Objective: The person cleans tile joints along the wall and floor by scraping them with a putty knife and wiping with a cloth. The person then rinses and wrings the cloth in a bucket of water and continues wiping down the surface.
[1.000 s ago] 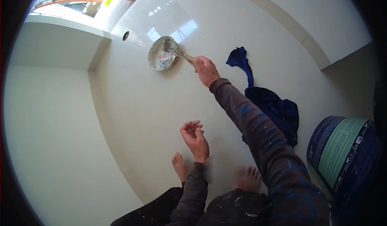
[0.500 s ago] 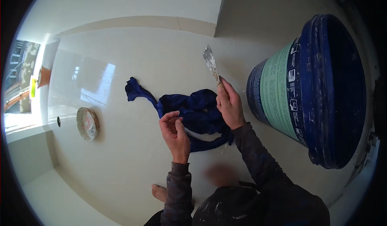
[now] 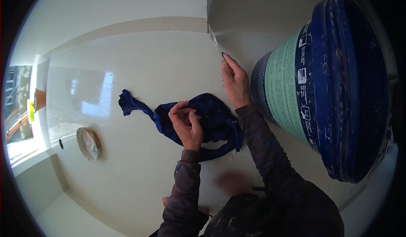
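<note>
Putty-smeared metal scraper (image 3: 215, 41): in the right hand (image 3: 237, 84), farther from the body than the left hand (image 3: 186, 126)
Scraper's long axis: pointing away from the person, leaning slightly left, blade end near the corner of the beige skirting (image 3: 182, 24); contact cannot be told
Right hand: closed around the handle, just beside the large blue bucket with a pale green label (image 3: 285, 84)
Left hand: fingers loosely curled, holding nothing visible, over the crumpled dark blue cloth (image 3: 213, 106); touch unclear
</note>
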Motion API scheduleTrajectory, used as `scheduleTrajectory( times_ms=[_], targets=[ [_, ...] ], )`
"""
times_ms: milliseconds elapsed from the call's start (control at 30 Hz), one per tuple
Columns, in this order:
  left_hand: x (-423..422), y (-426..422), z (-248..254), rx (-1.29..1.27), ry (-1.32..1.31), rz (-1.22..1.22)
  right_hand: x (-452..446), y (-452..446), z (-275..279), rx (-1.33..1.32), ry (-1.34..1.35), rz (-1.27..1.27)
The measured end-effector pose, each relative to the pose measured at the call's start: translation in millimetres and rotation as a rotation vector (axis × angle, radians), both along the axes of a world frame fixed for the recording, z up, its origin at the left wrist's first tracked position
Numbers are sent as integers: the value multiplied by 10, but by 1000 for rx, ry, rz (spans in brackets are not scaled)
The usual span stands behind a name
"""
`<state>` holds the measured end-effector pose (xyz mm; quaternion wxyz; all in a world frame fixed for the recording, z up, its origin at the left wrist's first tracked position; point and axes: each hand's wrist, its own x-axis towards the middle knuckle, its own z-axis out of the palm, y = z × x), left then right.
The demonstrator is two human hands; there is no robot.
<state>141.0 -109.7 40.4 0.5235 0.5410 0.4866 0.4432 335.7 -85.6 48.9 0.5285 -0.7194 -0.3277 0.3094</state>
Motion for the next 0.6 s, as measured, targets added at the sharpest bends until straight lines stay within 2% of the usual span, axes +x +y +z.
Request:
scheduleTrajectory(
  times_ms=[600],
  targets=[
    [10, 11, -73, 71, -25, 46, -34, 52, -6, 32, -8, -10]
  ],
)
